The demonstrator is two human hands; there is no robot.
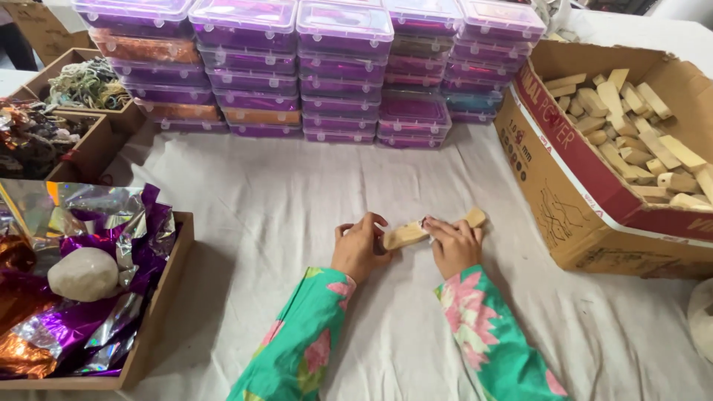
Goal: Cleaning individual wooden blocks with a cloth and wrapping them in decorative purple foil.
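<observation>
Pale oblong wooden block [407, 234] — long axis left-right, slightly tilted — left hand [360, 249] and right hand [454, 245] fingers clamped on opposite ends, over white cloth-covered table [282, 215].

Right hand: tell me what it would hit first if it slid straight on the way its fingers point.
The right hand points up and slightly left over the white cloth. Past the pale wooden block it holds, the stack of purple lidded plastic boxes probably comes first, though depth is unclear.
</observation>
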